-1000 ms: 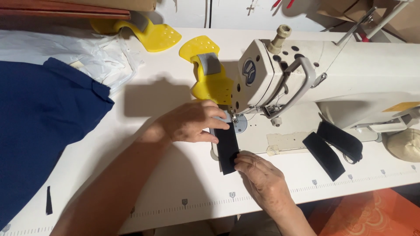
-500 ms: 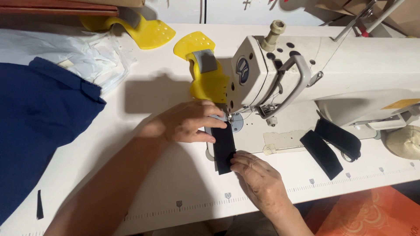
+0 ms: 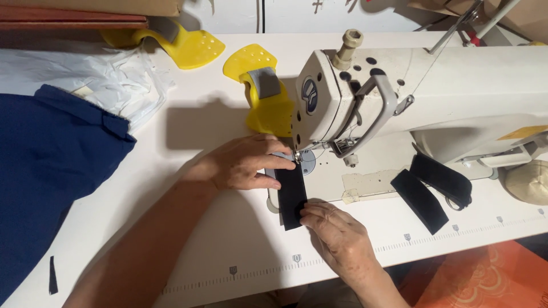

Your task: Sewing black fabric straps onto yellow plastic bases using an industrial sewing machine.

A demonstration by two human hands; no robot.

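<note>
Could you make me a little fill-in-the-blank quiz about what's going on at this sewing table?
1. Both hands rest on a strip of fabric coloured ____.
2. The left hand lies nearer the sewing ____ than the right hand does.
3. The curved plastic pieces behind the left hand are ____.
4. The big cloth at far left is dark ____.

Missing words: black; machine; yellow; blue

Bare white table (image 3: 228, 239) open in front of the black fabric strip (image 3: 291, 197), sewing machine head (image 3: 342, 97) blocking behind it, yellow guide (image 3: 265, 105) just left, loose black strips (image 3: 431, 191) lying right, navy cloth (image 3: 51, 165) covering far left
</note>
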